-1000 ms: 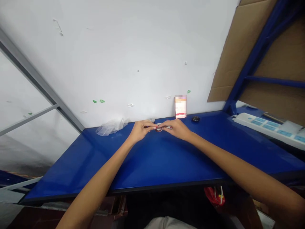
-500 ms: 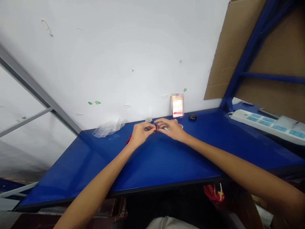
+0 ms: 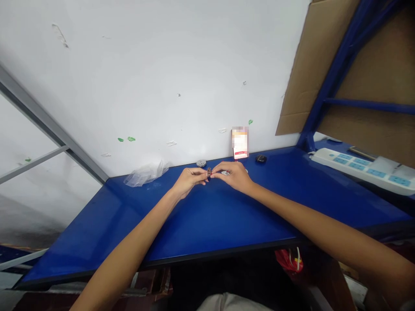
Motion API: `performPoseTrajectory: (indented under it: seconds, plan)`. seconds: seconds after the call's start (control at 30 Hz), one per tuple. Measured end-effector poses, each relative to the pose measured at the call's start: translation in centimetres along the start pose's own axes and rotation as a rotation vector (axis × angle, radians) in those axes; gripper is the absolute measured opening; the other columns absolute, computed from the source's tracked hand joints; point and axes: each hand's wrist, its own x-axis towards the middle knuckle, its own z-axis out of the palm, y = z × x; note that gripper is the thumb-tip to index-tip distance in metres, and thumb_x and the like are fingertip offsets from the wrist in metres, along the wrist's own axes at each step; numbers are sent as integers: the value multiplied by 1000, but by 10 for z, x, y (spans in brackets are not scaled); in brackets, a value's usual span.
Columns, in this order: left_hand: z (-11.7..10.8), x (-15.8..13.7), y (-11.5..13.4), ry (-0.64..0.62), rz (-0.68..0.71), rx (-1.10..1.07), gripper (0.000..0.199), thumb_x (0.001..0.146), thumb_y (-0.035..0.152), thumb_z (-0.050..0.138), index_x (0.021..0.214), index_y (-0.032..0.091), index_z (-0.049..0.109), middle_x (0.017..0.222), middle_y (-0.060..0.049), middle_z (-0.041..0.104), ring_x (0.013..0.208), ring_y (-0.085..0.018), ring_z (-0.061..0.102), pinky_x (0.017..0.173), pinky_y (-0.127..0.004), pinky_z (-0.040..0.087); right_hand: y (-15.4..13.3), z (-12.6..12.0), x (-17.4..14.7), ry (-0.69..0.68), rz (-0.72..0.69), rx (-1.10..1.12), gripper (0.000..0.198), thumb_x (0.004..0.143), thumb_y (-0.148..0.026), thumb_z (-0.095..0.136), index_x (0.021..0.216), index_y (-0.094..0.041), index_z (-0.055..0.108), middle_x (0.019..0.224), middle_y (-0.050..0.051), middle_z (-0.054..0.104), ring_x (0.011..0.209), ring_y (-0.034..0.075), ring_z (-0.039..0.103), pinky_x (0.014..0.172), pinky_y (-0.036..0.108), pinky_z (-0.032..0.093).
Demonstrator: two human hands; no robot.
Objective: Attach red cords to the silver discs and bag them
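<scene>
Turned from face-on to edge-on since a second ago, the small round piece (image 3: 209, 173) is over the blue table (image 3: 214, 218), the left hand (image 3: 188, 179) and right hand (image 3: 237, 176) both pinching it near a grey disc (image 3: 201, 163).

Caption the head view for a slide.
Left hand and right hand hold a small dark item between them over a blue table, a lit screen standing behind.
</scene>
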Motion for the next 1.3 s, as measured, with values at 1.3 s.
performPoseTrajectory:
  seconds: [1.3]
  plan:
    - [12, -2, 0, 157, 390, 788, 27, 102, 33, 62, 124, 23, 74, 120, -8, 73, 98, -21, 71, 88, -36, 59, 27, -17, 8, -223, -2, -318, 14, 104, -12, 43, 108, -23, 50, 107, 7, 63, 82, 20, 60, 72, 31, 41]
